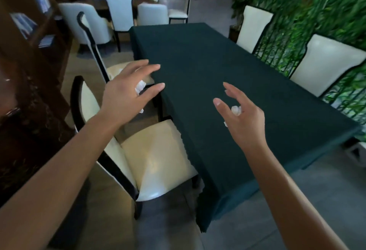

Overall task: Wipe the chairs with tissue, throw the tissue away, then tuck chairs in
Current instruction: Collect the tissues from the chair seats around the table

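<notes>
My left hand (pixel 126 93) hovers over the left edge of the table (pixel 208 55), which wears a dark green cloth. Its fingers are spread, with a crumpled white tissue (pixel 139 87) held under the palm. My right hand (pixel 243 119) is raised over the table with a small wad of tissue (pixel 236 110) pinched among its loosely curled fingers. Below my left arm the near chair (pixel 158 162), cream seat on a black frame, stands pulled out from the table. A second chair (pixel 116 69) stands beyond it, also partly out.
Two cream chairs (pixel 255 26) (pixel 326 65) stand against the table's right side, before a railing and a green plant wall (pixel 316 0). A dark wooden cabinet (pixel 29 67) runs along the left. More white chairs (pixel 119 8) stand at the back. The floor (pixel 247 222) is grey tile.
</notes>
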### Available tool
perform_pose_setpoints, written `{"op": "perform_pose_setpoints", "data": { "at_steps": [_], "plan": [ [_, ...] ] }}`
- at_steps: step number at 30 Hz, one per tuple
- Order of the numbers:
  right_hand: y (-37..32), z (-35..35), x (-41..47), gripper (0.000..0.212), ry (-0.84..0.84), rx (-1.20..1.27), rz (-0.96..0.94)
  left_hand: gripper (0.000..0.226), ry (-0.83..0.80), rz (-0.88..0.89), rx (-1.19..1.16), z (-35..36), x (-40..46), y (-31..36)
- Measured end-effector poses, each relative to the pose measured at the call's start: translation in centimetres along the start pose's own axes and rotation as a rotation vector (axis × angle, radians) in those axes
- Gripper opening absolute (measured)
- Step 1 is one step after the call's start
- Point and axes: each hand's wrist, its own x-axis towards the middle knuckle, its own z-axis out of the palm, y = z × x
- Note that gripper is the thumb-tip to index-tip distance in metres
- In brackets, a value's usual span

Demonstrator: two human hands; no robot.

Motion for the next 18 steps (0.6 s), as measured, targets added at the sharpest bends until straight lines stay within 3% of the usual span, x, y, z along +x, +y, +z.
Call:
{"op": "perform_pose_setpoints", "data": {
  "at_steps": [7, 18],
  "plan": [
    [-2.9, 2.3, 0.0, 0.049, 0.251, -0.003, 0.047, 0.053, -0.074, 0.173, -0.016, -2.9, 4.4, -3.1],
    [-7.1, 5.0, -3.9, 0.056, 0.516, -0.344, -0.002, 0.057, -0.178, 0.340, -0.086, -2.0, 8.2, -7.4]
  ]
}}
